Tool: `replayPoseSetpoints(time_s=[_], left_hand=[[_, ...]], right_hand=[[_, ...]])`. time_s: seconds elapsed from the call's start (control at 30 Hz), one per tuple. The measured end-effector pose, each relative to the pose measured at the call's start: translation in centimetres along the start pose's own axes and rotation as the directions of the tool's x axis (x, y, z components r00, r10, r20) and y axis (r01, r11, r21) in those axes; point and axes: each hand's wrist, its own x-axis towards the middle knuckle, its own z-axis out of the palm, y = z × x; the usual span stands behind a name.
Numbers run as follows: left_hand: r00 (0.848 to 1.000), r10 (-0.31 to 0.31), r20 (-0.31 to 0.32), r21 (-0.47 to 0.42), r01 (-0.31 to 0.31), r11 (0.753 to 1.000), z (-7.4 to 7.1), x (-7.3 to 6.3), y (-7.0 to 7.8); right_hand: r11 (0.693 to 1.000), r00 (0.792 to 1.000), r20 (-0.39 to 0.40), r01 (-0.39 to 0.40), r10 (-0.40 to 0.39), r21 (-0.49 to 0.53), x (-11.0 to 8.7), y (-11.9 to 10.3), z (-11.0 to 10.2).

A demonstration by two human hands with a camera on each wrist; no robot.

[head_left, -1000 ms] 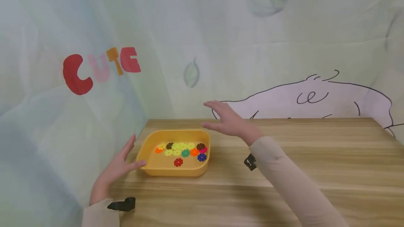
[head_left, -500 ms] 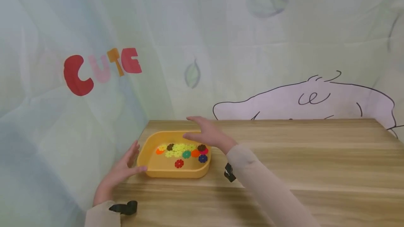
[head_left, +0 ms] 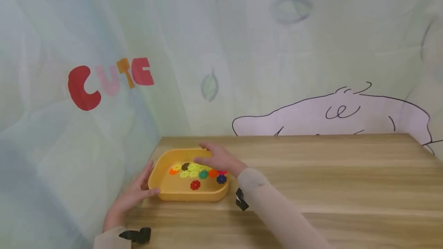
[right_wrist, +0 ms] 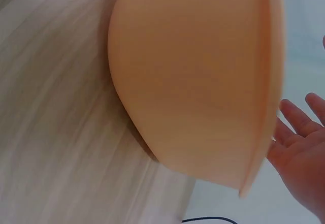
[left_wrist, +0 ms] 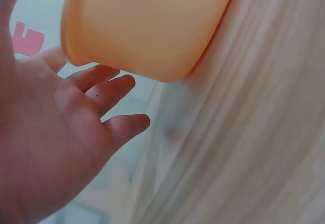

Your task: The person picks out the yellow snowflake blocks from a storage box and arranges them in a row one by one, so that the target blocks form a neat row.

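Note:
A yellow plastic tray [head_left: 188, 197] stands on the wooden table at the left in the head view. Several flower-shaped plastic discs lie inside, among them a red disc [head_left: 195, 185], a green disc [head_left: 203, 174] and a blue disc [head_left: 221, 179]. My left hand [head_left: 133, 195] is at the tray's left side, its thumb by the front-left rim and its fingers spread along the outside. Over the back right of the tray hovers my right hand [head_left: 219, 158], fingers extended and holding nothing. It hides some discs. In the right wrist view, the right hand [right_wrist: 302, 158] appears beyond the rim.
The wooden table [head_left: 311, 187] stretches right of the tray. A cloth backdrop with red and pink letters [head_left: 83, 87] hangs at the left, close to my left hand. Behind the table a cloth [head_left: 332, 114] carries a drawn animal.
My right hand has moved left and down, from beyond the tray's right corner to over the tray. My left hand has come slightly closer to the tray's left rim.

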Motion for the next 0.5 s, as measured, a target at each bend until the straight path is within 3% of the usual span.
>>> replayPoseSetpoints(time_s=[0.17,0.5], left_hand=[[1.0,0.007,0.017,-0.042,-0.006,0.999,0.5,-0.1,-0.6],[0.996,-0.086,0.021,-0.033,0.087,0.996,0.5,0.4,-0.4]], right_hand=[[0.997,0.997,0.029,-0.074,0.074,-0.006,0.2,0.3,1.4],[0.98,0.981,0.003,-0.192,0.192,-0.05,1.0,0.5,2.0]])
